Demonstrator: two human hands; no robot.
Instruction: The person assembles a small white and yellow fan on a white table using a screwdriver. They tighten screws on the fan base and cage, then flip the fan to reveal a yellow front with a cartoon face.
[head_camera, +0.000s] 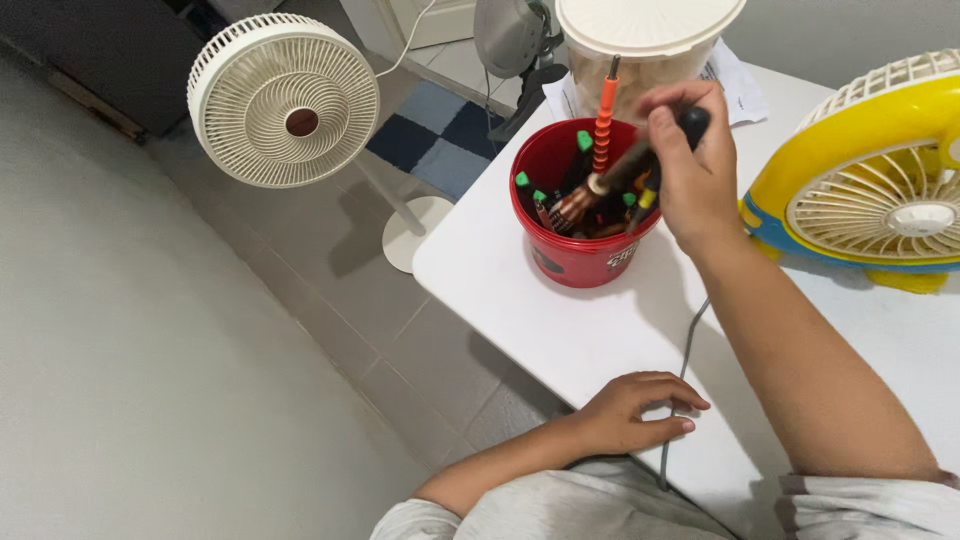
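My right hand (693, 175) grips the black handle of a soldering iron (620, 175), whose coiled metal tip points down into a red bucket (575, 258) on the white table (560, 330). The bucket holds several tools with green caps and an orange-handled one standing upright. A grey cord (682, 375) runs from the iron back across the table. My left hand (635, 410) rests palm down at the table's near edge, fingers curled loosely on the cord.
A yellow and blue desk fan (870, 175) lies at the right of the table. A clear tub with a cream lid (645, 25) stands behind the bucket, on papers. A white pedestal fan (285, 100) stands on the tiled floor to the left.
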